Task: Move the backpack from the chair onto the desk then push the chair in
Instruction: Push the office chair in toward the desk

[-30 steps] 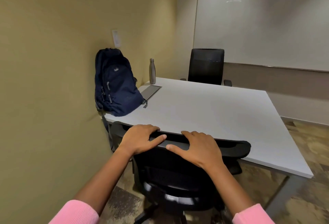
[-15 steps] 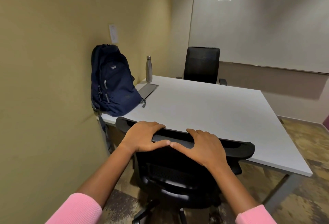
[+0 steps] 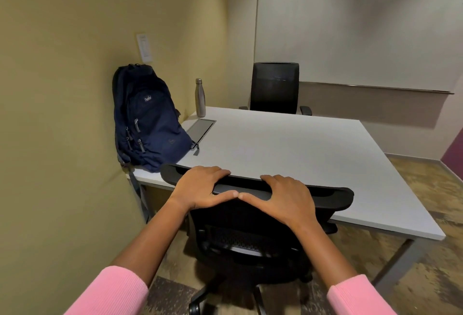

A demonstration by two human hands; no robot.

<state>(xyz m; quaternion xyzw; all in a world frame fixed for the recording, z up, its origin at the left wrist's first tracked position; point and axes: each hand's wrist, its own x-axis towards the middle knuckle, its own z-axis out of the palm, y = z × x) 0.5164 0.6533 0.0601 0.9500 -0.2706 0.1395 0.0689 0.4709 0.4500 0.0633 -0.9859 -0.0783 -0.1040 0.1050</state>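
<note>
A navy blue backpack [image 3: 147, 119] stands upright on the left near corner of the white desk [image 3: 288, 149], leaning against the yellow wall. A black office chair [image 3: 253, 234] sits at the desk's near edge, its backrest top overlapping the edge. My left hand [image 3: 203, 188] and my right hand [image 3: 288, 198] both grip the top of the chair's backrest, thumbs nearly touching in the middle. The chair's seat is mostly hidden behind the backrest.
A steel water bottle [image 3: 200, 98] stands at the desk's far left, beside a grey cable hatch [image 3: 201, 128]. A second black chair [image 3: 275, 88] is on the far side. The yellow wall [image 3: 62, 114] is close on the left; a desk leg [image 3: 398, 262] slants at right.
The chair has rolled forward toward the desk with both hands on its backrest. My thumbs have drawn closer together. The backpack has stayed put.
</note>
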